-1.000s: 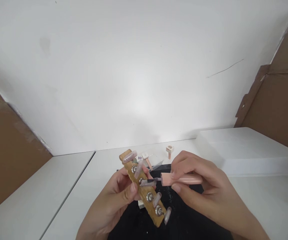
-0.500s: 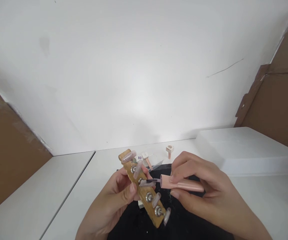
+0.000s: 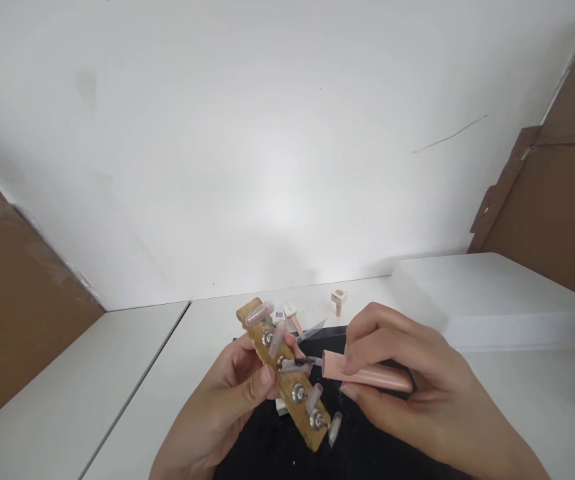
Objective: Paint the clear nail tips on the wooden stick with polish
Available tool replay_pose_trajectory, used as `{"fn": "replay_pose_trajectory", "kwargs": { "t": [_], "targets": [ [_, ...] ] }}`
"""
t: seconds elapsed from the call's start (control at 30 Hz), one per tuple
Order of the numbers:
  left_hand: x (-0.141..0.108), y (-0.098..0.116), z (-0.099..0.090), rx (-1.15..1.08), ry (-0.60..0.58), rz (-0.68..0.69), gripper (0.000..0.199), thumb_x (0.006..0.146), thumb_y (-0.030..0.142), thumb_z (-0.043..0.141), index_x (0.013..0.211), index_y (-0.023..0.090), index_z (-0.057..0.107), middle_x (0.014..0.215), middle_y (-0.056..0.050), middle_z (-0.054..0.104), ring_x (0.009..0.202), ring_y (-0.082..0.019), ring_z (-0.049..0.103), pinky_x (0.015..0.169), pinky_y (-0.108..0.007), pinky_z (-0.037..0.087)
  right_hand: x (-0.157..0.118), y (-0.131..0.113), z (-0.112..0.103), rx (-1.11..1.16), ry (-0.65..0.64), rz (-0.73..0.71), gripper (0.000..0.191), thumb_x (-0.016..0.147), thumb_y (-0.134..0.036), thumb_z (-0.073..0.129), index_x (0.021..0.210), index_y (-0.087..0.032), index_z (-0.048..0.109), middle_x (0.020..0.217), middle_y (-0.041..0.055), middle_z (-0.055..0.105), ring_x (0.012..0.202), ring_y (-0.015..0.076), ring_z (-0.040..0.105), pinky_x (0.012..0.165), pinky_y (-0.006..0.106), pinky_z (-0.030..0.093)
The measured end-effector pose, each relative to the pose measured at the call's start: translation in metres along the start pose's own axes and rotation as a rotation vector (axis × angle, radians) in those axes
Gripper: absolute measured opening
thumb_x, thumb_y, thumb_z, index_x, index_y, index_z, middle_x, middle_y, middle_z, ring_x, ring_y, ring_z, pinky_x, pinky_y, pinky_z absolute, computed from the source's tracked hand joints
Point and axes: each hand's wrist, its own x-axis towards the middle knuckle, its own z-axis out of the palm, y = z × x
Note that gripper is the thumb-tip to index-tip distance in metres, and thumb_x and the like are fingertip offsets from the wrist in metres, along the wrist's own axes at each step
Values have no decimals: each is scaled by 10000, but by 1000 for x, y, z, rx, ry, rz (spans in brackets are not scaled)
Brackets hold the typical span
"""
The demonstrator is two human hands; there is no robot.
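Note:
My left hand [image 3: 222, 407] grips a wooden strip [image 3: 287, 390], thumb on its near face and fingers behind. The strip slants down to the right and carries several metal holders with translucent pinkish nail tips, one of them a tip [image 3: 261, 313] at the top end. Between its thumb and fingers, my right hand [image 3: 402, 387] holds a pink brush handle [image 3: 367, 373] pointing left. The dark bristles [image 3: 303, 361] lie against the middle nail tip [image 3: 294, 368].
A black mat [image 3: 362, 440] lies beneath the hands on the white table [image 3: 132, 373]. Behind them are a small pink-stemmed bottle [image 3: 338, 300] and another pink item [image 3: 294, 319]. A translucent white box [image 3: 497, 293] stands at the right. Brown cardboard [image 3: 22, 313] borders the left side.
My right hand and the brush handle have shifted slightly right. The bristles remain at the middle nail tip, and the wooden strip has barely moved.

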Motion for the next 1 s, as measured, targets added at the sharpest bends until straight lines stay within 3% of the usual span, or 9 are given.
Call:
{"fn": "replay_pose_trajectory", "kwargs": {
  "t": [0.37, 0.63, 0.77, 1.0],
  "targets": [
    [-2, 2, 4, 23, 75, -16, 224, 686, 361, 663, 875, 242, 667, 867, -10, 587, 804, -156, 548, 696, -253, 437, 0, -1, 0, -32, -16, -13, 251, 751, 2, 510, 831, -217, 604, 763, 4, 496, 529, 90, 468, 450, 214, 389],
    [0, 3, 1, 21, 11, -19, 233, 697, 355, 655, 902, 243, 659, 881, -12, 585, 822, -146, 559, 716, -240, 446, -2, -2, 2, -48, -12, -3, 309, 707, 56, 471, 778, -220, 590, 760, -6, 474, 492, 77, 405, 405, 206, 326],
    [0, 3, 3, 11, 44, -16, 221, 692, 352, 662, 881, 236, 663, 872, -6, 591, 818, -134, 563, 712, -219, 447, -3, -3, 3, -66, -3, -14, 307, 709, 63, 466, 756, -214, 590, 762, -13, 460, 465, 63, 362, 396, 207, 306],
    [0, 0, -4, 27, 14, -17, 214, 703, 344, 654, 897, 253, 662, 896, 0, 604, 851, -137, 559, 738, -220, 444, -2, -3, 3, -56, 60, -77, 242, 740, 11, 525, 808, -209, 600, 752, -1, 480, 532, 83, 472, 432, 196, 377]
  ]
}}
